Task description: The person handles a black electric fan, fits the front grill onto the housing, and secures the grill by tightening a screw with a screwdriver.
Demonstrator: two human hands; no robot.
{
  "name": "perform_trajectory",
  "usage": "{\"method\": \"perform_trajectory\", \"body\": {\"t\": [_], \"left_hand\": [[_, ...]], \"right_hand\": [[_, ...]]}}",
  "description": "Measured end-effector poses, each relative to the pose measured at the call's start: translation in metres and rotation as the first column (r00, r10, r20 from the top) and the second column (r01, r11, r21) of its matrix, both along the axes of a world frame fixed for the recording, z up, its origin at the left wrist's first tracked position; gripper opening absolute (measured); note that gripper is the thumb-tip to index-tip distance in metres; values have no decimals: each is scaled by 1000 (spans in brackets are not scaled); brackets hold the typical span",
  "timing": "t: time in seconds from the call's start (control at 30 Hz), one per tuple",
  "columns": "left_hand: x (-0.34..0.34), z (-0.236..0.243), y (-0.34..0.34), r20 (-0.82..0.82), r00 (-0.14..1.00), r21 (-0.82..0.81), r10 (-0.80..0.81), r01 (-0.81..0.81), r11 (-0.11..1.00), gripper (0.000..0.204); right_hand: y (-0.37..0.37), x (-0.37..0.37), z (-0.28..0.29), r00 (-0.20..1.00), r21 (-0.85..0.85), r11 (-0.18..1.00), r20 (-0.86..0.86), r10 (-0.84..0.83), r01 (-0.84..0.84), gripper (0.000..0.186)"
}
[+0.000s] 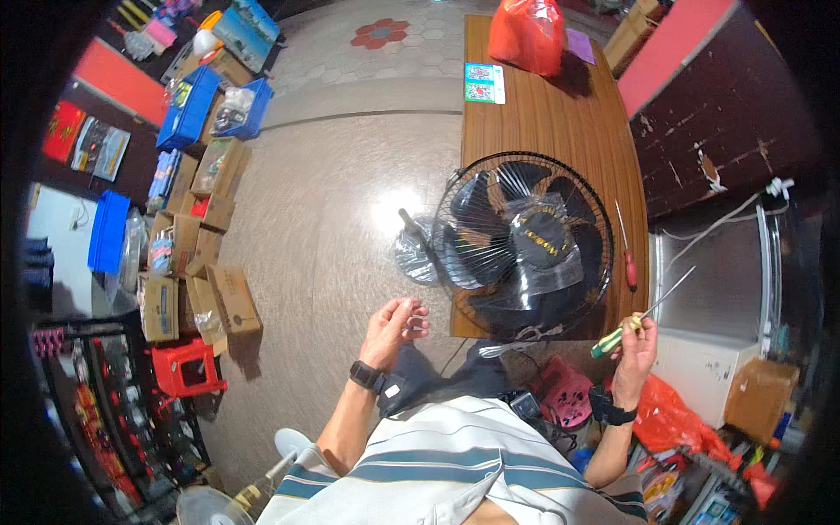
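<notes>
My right hand (637, 348) grips a screwdriver (610, 342) by its green and yellow handle, the shaft pointing up and to the right. My left hand (398, 328) is held left of the table's near end, fingers loosely curled and apart, with nothing visible in it. Between and beyond my hands, a black fan head (490, 289) with a round wire cage lies on the table (547, 131). Clear plastic partly covers its centre badge. To the right of the cage rests a second screwdriver (631, 267) with a red handle. A pale cord (516, 347) hangs at the near table edge.
Left of the fan is a dark round part with a short post (414, 249). A red bag (527, 39) stands at the table's far end. Along the left are cardboard boxes (232, 302), blue bins (188, 109) and a red stool (188, 367). A white cabinet (696, 372) stands right.
</notes>
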State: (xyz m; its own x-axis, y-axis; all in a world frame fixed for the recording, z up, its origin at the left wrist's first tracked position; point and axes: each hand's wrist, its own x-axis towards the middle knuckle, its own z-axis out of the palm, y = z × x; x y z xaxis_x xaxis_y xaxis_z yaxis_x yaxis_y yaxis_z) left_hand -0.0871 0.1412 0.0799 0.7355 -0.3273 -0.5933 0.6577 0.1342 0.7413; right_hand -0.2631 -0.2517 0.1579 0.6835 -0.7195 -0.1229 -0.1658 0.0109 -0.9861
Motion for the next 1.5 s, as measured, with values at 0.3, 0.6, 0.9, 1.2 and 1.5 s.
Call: {"method": "perform_trajectory", "body": {"t": [0.3, 0.6, 0.9, 1.2, 1.5], "left_hand": [[86, 7, 29, 126, 944, -63, -305, 315, 947, 38], [99, -5, 52, 9, 936, -40, -351, 351, 936, 35], [81, -40, 29, 71, 975, 337, -211, 175, 925, 35], [96, -20, -64, 38, 999, 171, -7, 0, 985, 50], [120, 19, -101, 134, 979, 175, -155, 131, 976, 47]], "right_hand": [[109, 2, -32, 982, -41, 982, 42, -182, 184, 21], [-65, 2, -109, 917, -326, 923, -267, -298, 205, 23], [-319, 96, -235, 708, -707, 548, -654, -266, -447, 34], [-320, 149, -206, 825, -750, 416, -565, -1, -514, 20], [-255, 185, -177, 959, -592, 763, -251, 134, -261, 31]]}}
